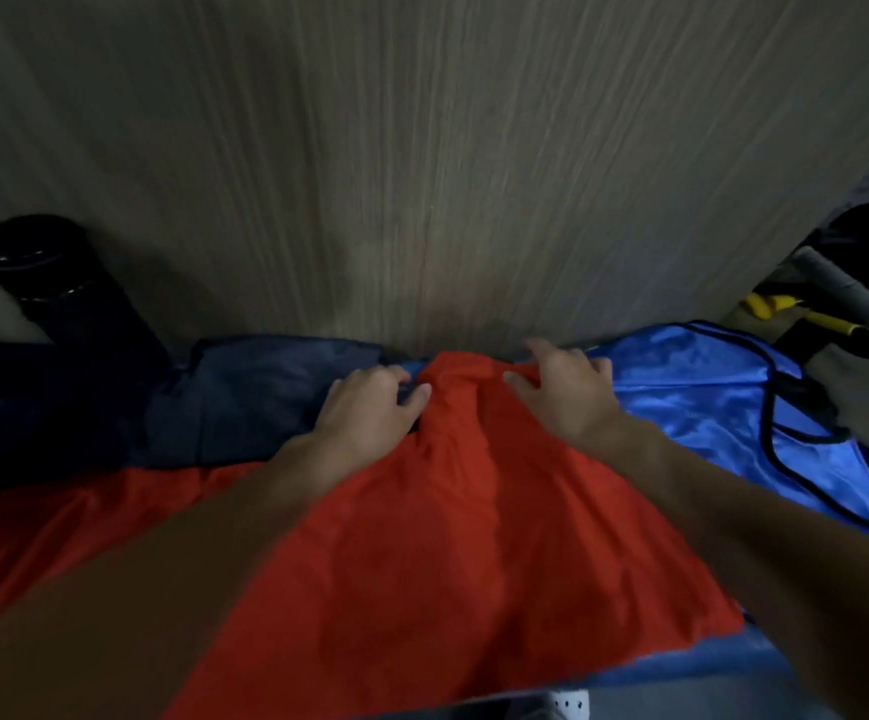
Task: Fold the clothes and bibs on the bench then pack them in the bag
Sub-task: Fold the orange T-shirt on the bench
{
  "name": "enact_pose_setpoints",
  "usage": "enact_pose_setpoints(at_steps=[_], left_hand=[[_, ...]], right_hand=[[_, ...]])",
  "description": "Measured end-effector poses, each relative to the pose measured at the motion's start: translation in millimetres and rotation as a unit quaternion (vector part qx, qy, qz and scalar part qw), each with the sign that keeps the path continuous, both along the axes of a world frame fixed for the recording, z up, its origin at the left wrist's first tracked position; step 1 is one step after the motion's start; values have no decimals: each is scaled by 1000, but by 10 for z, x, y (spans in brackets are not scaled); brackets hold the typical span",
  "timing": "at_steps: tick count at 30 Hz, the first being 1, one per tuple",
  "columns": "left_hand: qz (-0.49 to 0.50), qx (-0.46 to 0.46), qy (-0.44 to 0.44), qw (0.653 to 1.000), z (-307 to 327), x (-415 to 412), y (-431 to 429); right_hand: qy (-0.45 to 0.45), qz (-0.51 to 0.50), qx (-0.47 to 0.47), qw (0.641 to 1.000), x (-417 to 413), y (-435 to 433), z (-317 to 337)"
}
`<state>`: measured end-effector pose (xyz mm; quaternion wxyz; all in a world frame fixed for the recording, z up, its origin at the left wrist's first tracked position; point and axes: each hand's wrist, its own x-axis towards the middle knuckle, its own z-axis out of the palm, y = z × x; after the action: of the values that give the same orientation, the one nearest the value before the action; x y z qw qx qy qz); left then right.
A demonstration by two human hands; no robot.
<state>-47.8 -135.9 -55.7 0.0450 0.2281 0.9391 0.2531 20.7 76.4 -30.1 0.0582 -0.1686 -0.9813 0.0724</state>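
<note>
Far to the left of the red cloth (474,537), a black cylinder (58,283) leaned against the wood-grain wall (422,148). Its lower end was hidden behind a heap of dark navy clothes (245,402). That heap lay just left of the red cloth, touching it and reaching back to the foot of the wall.

The left hand (370,413) sat at the far left corner of the red cloth, where it met the navy heap. Its fingers were curled and its thumb was drawn in, pinching the cloth's edge.

The red cloth itself lay spread out flat in the middle. It ran from the foot of the wall back towards the person and passed under both forearms.

The right hand (564,397) lay on the far right corner of the red cloth, near the wall, with its thumb pointing left. Its fingers were spread and bent over the edge, and it could not be told whether they gripped the fabric or only pressed on it.

Just right of the red cloth, and partly under it, lay a shiny blue bib (692,392) edged with black trim. Beyond the bib, well apart from the red cloth, a yellow tool (775,306) and a grey wrapped handle (848,293) showed in a dark, blurred corner.
</note>
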Motion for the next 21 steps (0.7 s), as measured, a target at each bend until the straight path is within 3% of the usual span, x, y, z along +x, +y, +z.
enact_pose_setpoints(at_steps=[4,8,11,15,18,21], left_hand=[[6,-15,-56,998,-43,-119,175],[19,135,-103,985,-37,-205,316],[41,207,-82,974,-12,-216,409],[63,159,-104,980,-79,-209,421],[84,156,-123,977,-72,-235,393],[68,170,-120,976,-29,-227,326]], right_hand=[[-36,43,-28,998,-268,111,-58],[38,4,-47,998,-295,299,-23],[47,-11,-95,994,-272,467,-29],[12,-4,-143,990,-261,456,-33],[-37,-5,-115,993,-301,363,-9],[0,15,-152,988,-298,284,68]])
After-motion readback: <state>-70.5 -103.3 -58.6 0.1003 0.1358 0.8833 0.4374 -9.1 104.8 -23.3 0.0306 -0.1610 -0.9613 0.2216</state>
